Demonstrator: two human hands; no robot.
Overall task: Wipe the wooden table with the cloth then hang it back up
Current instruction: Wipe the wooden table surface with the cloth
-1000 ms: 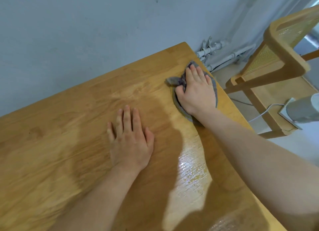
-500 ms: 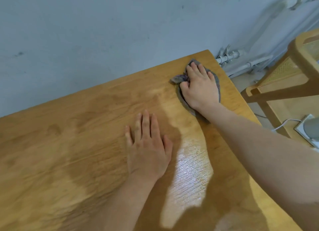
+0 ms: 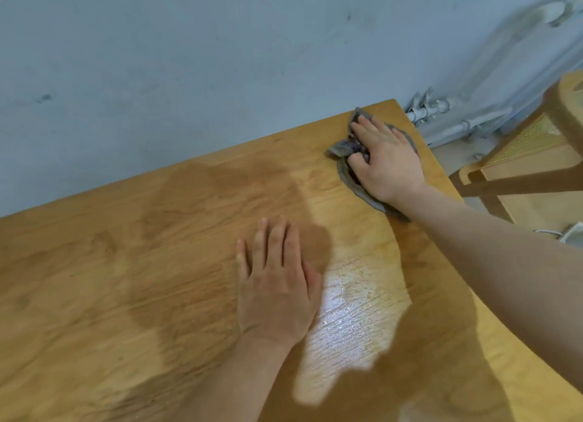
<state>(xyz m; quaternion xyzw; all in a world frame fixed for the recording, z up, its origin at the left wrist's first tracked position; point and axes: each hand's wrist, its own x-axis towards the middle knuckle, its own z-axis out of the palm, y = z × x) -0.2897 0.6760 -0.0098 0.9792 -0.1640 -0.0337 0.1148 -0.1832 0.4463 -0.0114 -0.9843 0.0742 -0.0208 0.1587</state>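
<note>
Two hands lie on the worktop (image 3: 126,279): our right hand (image 3: 386,159) presses flat, fingers straight, on the grey cloth (image 3: 355,186) at the worktop's far right corner, while our left hand (image 3: 277,282) rests spread near its middle. The cloth lies directly under the right palm, lengthwise along that forearm; we see no writing.

One wooden table (image 3: 94,295) stood there, with one grey cloth (image 3: 358,189) on it, two grips, the person's left hand (image 3: 277,292) and right hand (image 3: 388,162), and one wooden chair (image 3: 520,185) nearby.
</note>
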